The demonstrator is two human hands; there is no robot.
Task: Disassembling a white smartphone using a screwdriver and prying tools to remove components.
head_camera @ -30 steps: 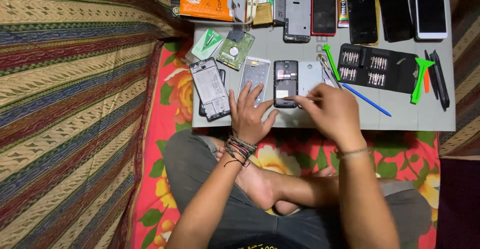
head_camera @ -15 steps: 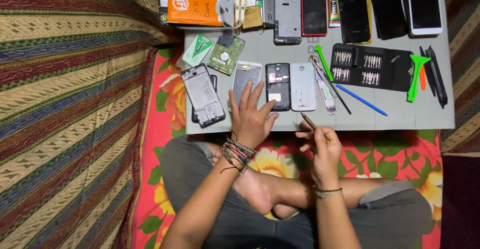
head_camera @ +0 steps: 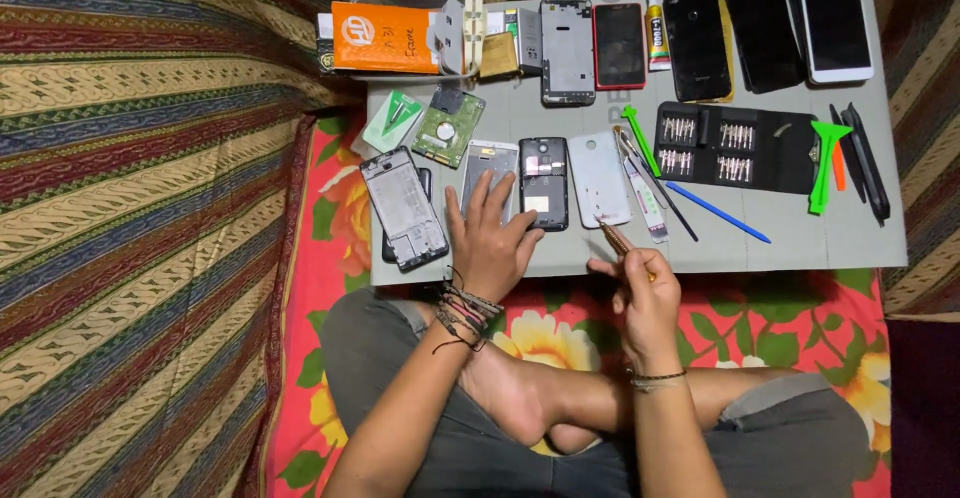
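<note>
My left hand (head_camera: pixel 490 243) lies flat on the grey mat (head_camera: pixel 800 243), fingers spread over a silver phone frame (head_camera: pixel 488 161), beside an opened black phone (head_camera: pixel 543 183). My right hand (head_camera: pixel 645 293) is lifted near the mat's front edge, closed around a thin brown-handled screwdriver (head_camera: pixel 618 241) whose tip points up-left toward a white back cover (head_camera: pixel 598 178). Threaded bracelets circle both wrists.
A black phone frame (head_camera: pixel 405 208) lies at the mat's left. A screwdriver bit case (head_camera: pixel 735 148), green pry tools (head_camera: pixel 826 163), a blue stick (head_camera: pixel 718 212) sit on the right. Several phones, a glue tube (head_camera: pixel 657 30) and an orange box (head_camera: pixel 385 36) line the far edge.
My right hand has pulled back from the opened black phone toward my lap, still gripping the screwdriver. The left hand stays on the mat. The camera view shifted slightly.
</note>
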